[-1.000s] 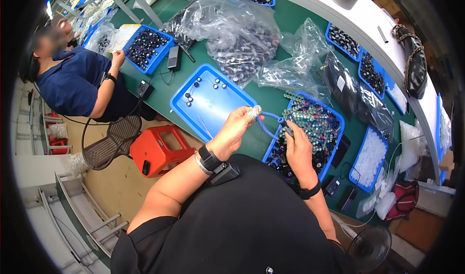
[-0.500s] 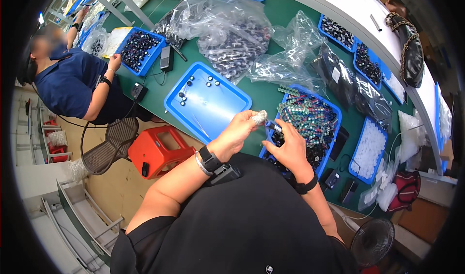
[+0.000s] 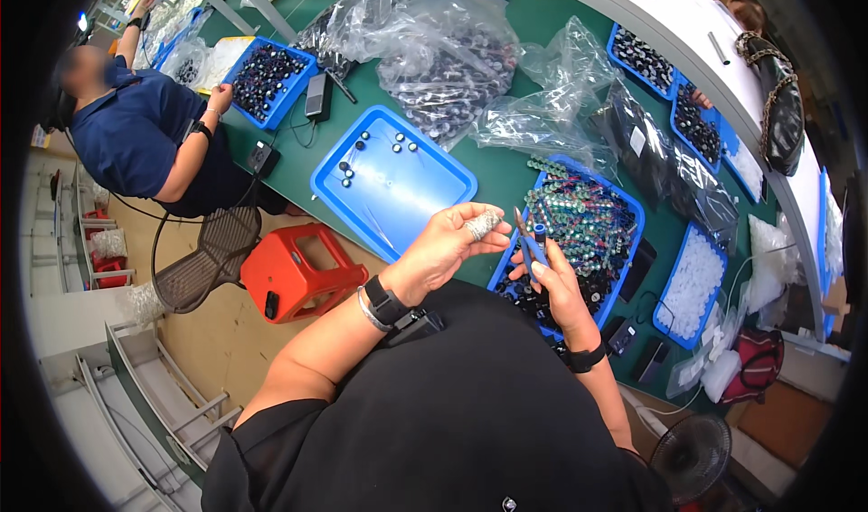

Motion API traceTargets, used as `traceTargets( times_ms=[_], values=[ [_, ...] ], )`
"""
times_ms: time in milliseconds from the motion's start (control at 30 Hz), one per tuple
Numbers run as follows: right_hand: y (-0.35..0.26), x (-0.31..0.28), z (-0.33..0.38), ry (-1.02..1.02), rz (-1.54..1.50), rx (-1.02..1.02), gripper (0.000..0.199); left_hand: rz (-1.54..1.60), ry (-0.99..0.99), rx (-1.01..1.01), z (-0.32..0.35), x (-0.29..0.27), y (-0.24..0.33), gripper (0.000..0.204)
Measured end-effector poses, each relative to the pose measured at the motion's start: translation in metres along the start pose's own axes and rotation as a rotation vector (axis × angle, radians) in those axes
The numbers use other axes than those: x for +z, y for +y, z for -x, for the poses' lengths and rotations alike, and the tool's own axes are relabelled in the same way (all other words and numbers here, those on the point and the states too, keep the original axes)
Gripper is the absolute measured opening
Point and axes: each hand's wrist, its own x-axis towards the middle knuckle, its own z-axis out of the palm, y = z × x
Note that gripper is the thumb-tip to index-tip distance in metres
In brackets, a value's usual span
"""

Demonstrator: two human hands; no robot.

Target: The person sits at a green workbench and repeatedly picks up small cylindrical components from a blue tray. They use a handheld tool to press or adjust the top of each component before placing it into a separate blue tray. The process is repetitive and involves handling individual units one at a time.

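My left hand (image 3: 449, 241) pinches a small silvery round part (image 3: 484, 223) between thumb and fingertips. My right hand (image 3: 548, 274) grips blue-handled pliers (image 3: 530, 243), their tip pointing up toward the part, close to it. Both hands hover over the near edge of a blue tray (image 3: 635, 215) heaped with small green, white and dark parts. To the left lies a second blue tray (image 3: 425, 195) holding only several small dark parts near its far corner.
Clear plastic bags of dark parts (image 3: 443, 46) pile up across the green table (image 3: 506, 164). More blue trays (image 3: 267, 76) stand around. Another person in a blue shirt (image 3: 140, 137) works at the left. An orange stool (image 3: 294, 272) stands on the floor below.
My hands have stayed over the full tray; the pliers now point up at the part in my left hand. The view has shifted slightly.
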Motion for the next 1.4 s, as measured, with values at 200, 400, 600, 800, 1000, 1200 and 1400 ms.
traceTargets(
  times_ms=[200, 400, 600, 800, 1000, 1200, 1400],
  values=[
    [-0.007, 0.008, 0.004, -0.031, 0.032, -0.077, 0.050, 0.010, 0.019, -0.025, -0.001, -0.007, -0.006, 0.021],
    [-0.002, 0.007, 0.005, -0.015, 0.025, -0.068, 0.050, 0.001, 0.029, 0.011, 0.000, 0.005, -0.002, 0.021],
    [-0.002, 0.007, 0.005, -0.007, 0.009, -0.045, 0.050, 0.009, 0.022, 0.005, 0.002, 0.005, 0.000, 0.021],
    [-0.002, 0.008, 0.004, -0.043, -0.012, -0.057, 0.049, -0.007, 0.001, 0.024, 0.003, 0.002, 0.000, 0.022],
    [-0.003, 0.010, 0.004, -0.052, 0.012, -0.052, 0.048, -0.045, 0.022, 0.023, 0.004, -0.001, -0.002, 0.022],
    [0.001, 0.008, 0.004, -0.063, 0.032, -0.056, 0.046, -0.080, 0.032, 0.017, 0.004, -0.003, -0.003, 0.022],
    [0.003, 0.007, 0.005, -0.076, -0.071, -0.046, 0.045, -0.041, -0.002, 0.005, 0.002, -0.006, -0.004, 0.022]
  ],
)
